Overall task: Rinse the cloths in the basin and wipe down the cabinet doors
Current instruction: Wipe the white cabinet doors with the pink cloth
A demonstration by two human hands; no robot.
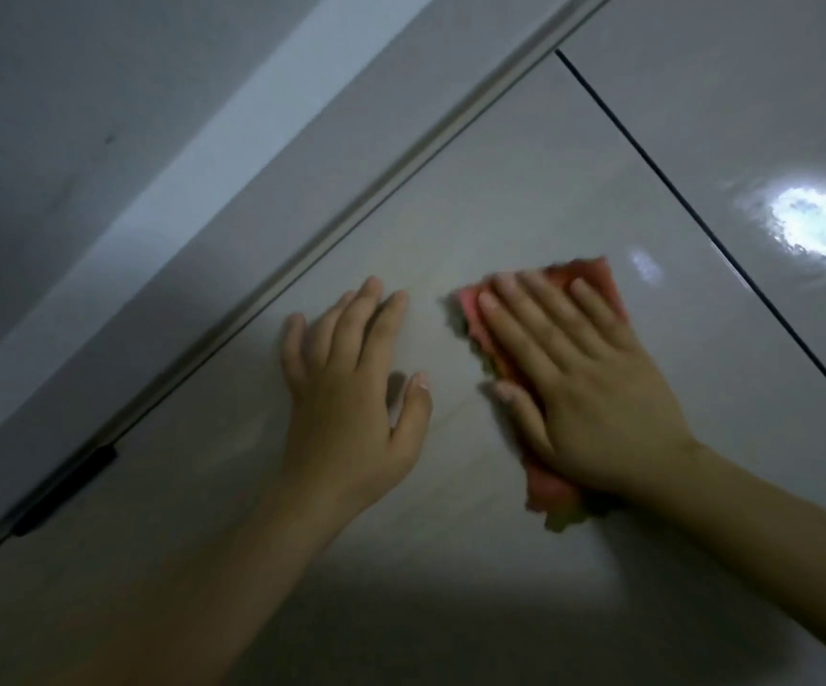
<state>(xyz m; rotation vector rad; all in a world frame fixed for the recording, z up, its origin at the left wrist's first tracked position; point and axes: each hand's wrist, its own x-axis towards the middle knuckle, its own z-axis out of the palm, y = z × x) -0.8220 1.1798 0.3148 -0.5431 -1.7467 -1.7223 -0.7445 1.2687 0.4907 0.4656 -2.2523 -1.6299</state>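
No readable text or labels. Both forearms reach up and forward onto glossy cabinet door (pixel 475 190). Left hand (pixel 351 383) flat on door, fingers straight and spread, holds nothing. Right hand (pixel 579 388) flat, fingers extended, presses pink cloth (pixel 552 487) against door; cloth edges show above fingertips and below palm. Hands near, apart. Dark seam (pixel 688 205) separates neighbouring door (pixel 747 91), light glare there.

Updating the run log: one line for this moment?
step: wiping | right hand: flat on pink cloth | left hand: flat on cabinet door
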